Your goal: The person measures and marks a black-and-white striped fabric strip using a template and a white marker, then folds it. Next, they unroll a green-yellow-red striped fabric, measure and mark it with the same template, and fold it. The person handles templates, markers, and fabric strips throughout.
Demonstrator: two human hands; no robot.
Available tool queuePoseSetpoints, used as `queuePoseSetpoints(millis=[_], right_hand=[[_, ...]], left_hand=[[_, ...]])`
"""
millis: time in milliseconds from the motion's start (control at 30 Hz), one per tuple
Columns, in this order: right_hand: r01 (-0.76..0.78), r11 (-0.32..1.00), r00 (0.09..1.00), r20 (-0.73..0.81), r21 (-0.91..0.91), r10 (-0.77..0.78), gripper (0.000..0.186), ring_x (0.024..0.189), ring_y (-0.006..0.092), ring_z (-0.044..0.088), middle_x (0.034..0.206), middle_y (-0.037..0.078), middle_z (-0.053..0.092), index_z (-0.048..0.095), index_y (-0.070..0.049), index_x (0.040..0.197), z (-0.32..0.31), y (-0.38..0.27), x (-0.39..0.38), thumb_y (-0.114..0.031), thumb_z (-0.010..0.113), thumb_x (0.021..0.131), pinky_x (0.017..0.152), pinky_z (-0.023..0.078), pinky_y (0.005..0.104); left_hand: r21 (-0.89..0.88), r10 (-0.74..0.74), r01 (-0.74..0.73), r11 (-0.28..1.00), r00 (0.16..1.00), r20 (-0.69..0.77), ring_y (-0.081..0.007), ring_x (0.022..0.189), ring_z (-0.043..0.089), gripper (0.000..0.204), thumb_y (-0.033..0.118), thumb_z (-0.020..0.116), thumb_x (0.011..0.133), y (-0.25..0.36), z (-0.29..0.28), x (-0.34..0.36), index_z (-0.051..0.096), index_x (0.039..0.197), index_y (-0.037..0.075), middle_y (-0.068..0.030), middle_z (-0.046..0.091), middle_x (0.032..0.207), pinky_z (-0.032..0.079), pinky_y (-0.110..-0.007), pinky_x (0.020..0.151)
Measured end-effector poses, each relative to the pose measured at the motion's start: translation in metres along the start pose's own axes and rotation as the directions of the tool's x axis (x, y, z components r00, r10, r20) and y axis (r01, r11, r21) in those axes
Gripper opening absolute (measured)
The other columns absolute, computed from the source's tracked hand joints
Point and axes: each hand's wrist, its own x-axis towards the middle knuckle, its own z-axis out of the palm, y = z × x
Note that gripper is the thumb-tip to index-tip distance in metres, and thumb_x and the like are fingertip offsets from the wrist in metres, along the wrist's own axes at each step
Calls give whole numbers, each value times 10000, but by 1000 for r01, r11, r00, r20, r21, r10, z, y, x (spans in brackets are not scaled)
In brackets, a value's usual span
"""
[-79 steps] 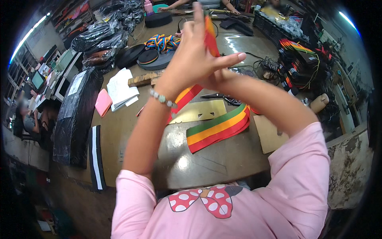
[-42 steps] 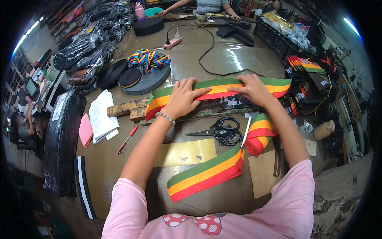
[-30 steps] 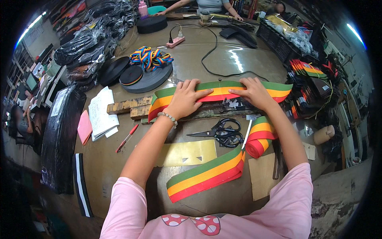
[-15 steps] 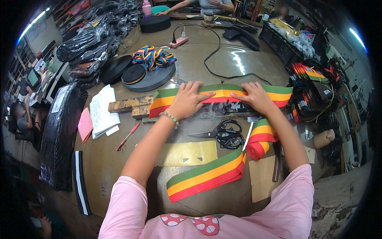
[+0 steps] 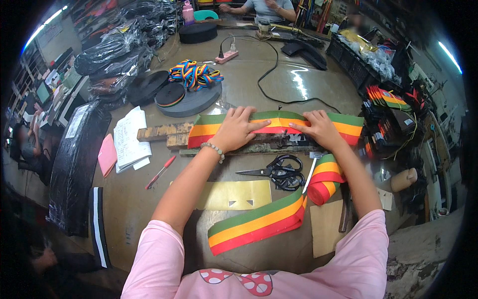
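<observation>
Striped webbing (image 5: 279, 122) is pressed flat at twelve o'clock by the left hand (image 5: 238, 128) and right hand (image 5: 318, 128), palms spread; smoothing seems underway, steady alignment needed next.

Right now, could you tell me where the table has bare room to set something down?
Bare tabletop shows between the grey disc and the black cable. A smaller patch lies between the red pen and the yellow template. It is crowded by the scissors, where the left hand and right hand press the striped band.
</observation>
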Motion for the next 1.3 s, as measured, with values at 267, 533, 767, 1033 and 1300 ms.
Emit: queuePoseSetpoints(millis=[267,533,767,1033,1300], right_hand=[[-94,984,994,68,153,85,515,1009,265,570,1153,85,582,603,-354,1335,-9,3,2,-109,572,884,888,439,392],[-196,942,970,196,273,145,553,1030,292,552,1164,94,585,594,-302,1363,-19,0,5,-63,609,865,899,430,400],[-157,964,975,189,216,117,518,992,270,563,1161,73,585,580,-319,1365,-10,-5,-1,-91,571,899,880,438,393],[-108,984,976,205,144,77,569,1008,261,562,1144,66,588,583,-326,1363,-8,-7,-7,-58,529,864,904,432,386],[-60,989,978,207,132,32,573,1010,259,557,1145,60,597,594,-311,1358,-12,-8,-10,-46,524,856,903,425,386]], left_hand=[[-102,13,-10,995,999,31,-284,1223,453,530,178,589,873,-3,-7,2,577,1373,351,-53,473,1427,347,-442,1040],[-128,-23,45,991,985,173,-298,1239,434,594,133,537,859,0,-13,0,514,1431,295,32,415,1525,318,-457,1079],[-124,7,11,992,989,145,-257,1205,454,561,190,545,880,0,-4,-4,508,1436,254,33,461,1482,320,-421,1037],[-169,21,14,985,978,207,-283,1223,449,616,183,524,872,-1,-8,-7,441,1481,211,17,442,1517,313,-431,1079],[-179,55,-21,984,981,187,-286,1180,469,656,196,572,851,-2,-3,-15,429,1491,221,15,467,1501,328,-429,1062]])
